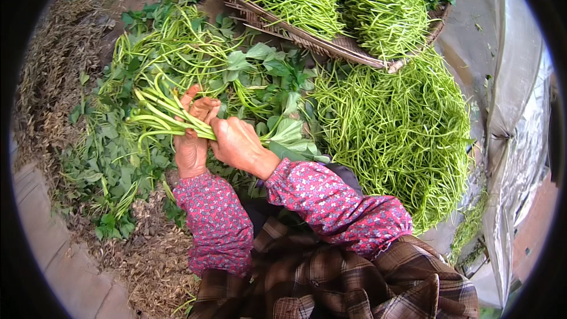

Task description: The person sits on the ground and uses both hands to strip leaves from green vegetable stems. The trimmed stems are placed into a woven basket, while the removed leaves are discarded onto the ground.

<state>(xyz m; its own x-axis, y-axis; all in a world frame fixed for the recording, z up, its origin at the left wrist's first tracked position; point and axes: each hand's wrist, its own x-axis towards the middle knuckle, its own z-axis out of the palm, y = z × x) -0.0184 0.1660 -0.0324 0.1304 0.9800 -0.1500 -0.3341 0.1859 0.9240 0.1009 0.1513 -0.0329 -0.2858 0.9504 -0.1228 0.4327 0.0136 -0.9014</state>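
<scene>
A bundle of green leaf stalks lies across both my hands, its cut ends fanning out to the left. Around its middle, my right hand is closed in a fist. Broad green leaves of the bundle stick out on the right, beyond that fist. My left hand supports the stalks from below, thumb in front and the other fingers raised and partly spread behind them. Beneath and beyond my hands spreads a loose heap of leafy vines.
A large pile of stripped stems lies on the right. Behind it, a woven bamboo basket holds neatly laid stem bundles. Dry plant litter covers the ground at left, beside paving. Plastic sheeting hangs at far right.
</scene>
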